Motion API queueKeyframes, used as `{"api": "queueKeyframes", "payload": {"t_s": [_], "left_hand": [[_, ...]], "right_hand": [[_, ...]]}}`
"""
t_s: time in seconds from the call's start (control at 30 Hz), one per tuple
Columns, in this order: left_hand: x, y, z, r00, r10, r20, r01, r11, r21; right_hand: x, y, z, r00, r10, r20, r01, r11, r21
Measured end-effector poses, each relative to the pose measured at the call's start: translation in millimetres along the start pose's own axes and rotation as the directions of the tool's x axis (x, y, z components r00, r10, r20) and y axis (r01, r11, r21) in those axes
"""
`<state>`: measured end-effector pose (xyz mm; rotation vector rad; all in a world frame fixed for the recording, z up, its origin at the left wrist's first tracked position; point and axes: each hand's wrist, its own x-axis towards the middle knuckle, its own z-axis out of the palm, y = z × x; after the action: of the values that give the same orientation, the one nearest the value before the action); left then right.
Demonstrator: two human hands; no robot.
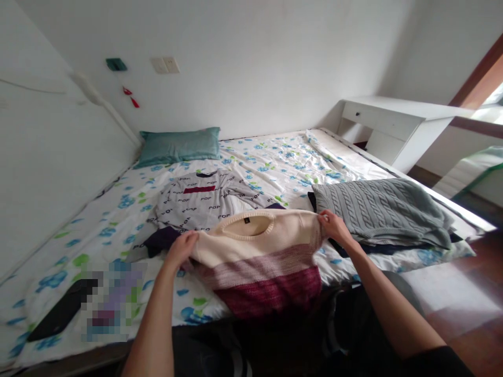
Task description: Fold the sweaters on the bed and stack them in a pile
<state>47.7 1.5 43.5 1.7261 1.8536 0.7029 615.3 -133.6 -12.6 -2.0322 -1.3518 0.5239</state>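
A knit sweater (259,262), cream at the top and fading through pink to dark red at the hem, lies spread on the near edge of the bed (118,225), collar facing away from me. My left hand (181,249) grips its left shoulder with fingers closed on the fabric. My right hand (333,226) pinches the right shoulder. Behind it lies a grey sweater printed with "POP" (200,201), flat on the floral sheet.
A folded grey cable-knit sweater (383,209) rests on dark clothes at the right. A teal pillow (178,145) sits at the head of the bed. A black object (63,309) lies at the near left. A white desk (396,123) stands at the far right.
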Motion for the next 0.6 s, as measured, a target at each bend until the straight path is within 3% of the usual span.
{"api": "queueKeyframes", "payload": {"t_s": [0.03, 0.1, 0.17, 0.2, 0.27, 0.37, 0.43, 0.53, 0.6], "left_hand": [[-4.9, -3.1, 0.9, 0.985, 0.009, 0.174, -0.018, 0.999, 0.050], [-14.6, -8.4, 3.6, 0.900, -0.009, 0.436, -0.052, 0.991, 0.127], [-22.4, -12.5, 3.7, 0.833, -0.041, 0.552, -0.058, 0.985, 0.160], [-25.4, -14.1, 2.5, 0.820, -0.051, 0.569, -0.050, 0.986, 0.160], [-29.5, -16.5, -1.6, 0.812, -0.071, 0.580, -0.023, 0.988, 0.153], [-32.1, -19.6, -8.1, 0.795, -0.115, 0.595, 0.004, 0.983, 0.185], [-31.7, -21.6, -12.6, 0.832, -0.120, 0.541, 0.011, 0.980, 0.201], [-29.0, -20.2, -23.9, 0.969, -0.015, 0.247, -0.020, 0.990, 0.139], [-27.1, -11.7, -36.9, 0.996, 0.071, -0.050, -0.067, 0.995, 0.072]], "right_hand": [[-2.1, 4.8, -0.6, 0.991, 0.015, 0.130, -0.011, 0.999, -0.035], [-7.1, 11.8, 0.4, 0.921, 0.030, 0.388, -0.008, 0.998, -0.058], [-10.6, 14.9, 0.9, 0.850, 0.003, 0.527, 0.014, 0.999, -0.028], [-11.3, 15.0, 0.2, 0.845, -0.022, 0.535, 0.036, 0.999, -0.015], [-10.8, 12.7, -2.5, 0.894, -0.066, 0.444, 0.090, 0.995, -0.033], [-9.7, 5.2, -6.9, 0.977, -0.096, 0.189, 0.121, 0.985, -0.125], [-9.8, -0.2, -9.3, 0.996, -0.083, 0.013, 0.084, 0.983, -0.165], [-6.1, -9.1, -19.3, 0.966, -0.079, -0.247, 0.034, 0.983, -0.182], [2.2, -19.1, -36.1, 0.911, -0.145, -0.387, 0.080, 0.981, -0.179]]}}
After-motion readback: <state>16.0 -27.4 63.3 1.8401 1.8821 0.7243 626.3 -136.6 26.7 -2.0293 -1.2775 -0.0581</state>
